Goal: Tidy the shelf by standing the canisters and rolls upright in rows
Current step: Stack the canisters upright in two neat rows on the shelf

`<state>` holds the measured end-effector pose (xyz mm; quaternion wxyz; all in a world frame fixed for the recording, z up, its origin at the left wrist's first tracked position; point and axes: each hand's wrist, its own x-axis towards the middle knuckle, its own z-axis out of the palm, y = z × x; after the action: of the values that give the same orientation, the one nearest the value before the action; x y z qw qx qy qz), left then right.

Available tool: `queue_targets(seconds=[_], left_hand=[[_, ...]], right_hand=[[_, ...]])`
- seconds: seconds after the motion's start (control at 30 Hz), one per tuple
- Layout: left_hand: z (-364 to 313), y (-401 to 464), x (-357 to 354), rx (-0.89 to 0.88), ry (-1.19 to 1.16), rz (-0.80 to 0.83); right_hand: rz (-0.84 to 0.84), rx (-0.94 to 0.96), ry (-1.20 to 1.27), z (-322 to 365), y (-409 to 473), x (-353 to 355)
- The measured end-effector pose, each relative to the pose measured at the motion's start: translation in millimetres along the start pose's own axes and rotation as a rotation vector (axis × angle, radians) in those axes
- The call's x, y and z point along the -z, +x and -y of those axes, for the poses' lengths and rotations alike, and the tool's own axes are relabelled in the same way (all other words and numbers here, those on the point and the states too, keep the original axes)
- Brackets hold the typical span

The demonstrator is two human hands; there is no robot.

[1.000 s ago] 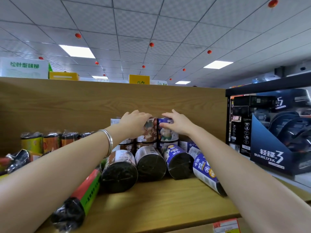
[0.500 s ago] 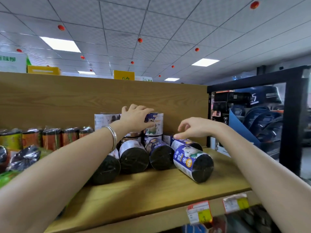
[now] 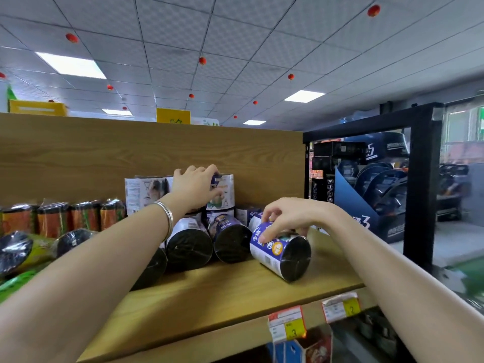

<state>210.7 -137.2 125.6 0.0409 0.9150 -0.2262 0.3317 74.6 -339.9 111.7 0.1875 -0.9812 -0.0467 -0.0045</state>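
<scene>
- Left hand (image 3: 195, 188) grasps the upright canister (image 3: 221, 191) stacked at the shelf (image 3: 214, 294) back.
- Right hand (image 3: 288, 218) grips a lying blue roll (image 3: 281, 252), at 3 o'clock of the other rolls.

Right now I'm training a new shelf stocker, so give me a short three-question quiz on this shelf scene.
1. True or false: the blue roll under the right hand stands upright.
2. Which hand reaches the stacked canister at the back panel? A) left hand B) right hand
3. Fill in: the bracelet is on the ___ wrist.

Key: 1. False, it lies on its side, dark end toward the camera. 2. A. 3. left.
</scene>
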Motion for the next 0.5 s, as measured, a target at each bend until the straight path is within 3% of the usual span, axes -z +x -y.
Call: queue_targets(seconds=[0.13, 0.27, 0.5], left_hand=[[2, 1, -1, -0.009, -0.010, -0.010], [4, -1, -1, -0.011, -0.004, -0.010], [3, -2, 1, -0.010, -0.007, -0.005]], right_hand=[[-0.015, 0.070, 0.130, 1, -7, 13], [-0.135, 0.127, 0.270, 5, -10, 33], [-0.628, 0.201, 0.514, 9, 34, 34]])
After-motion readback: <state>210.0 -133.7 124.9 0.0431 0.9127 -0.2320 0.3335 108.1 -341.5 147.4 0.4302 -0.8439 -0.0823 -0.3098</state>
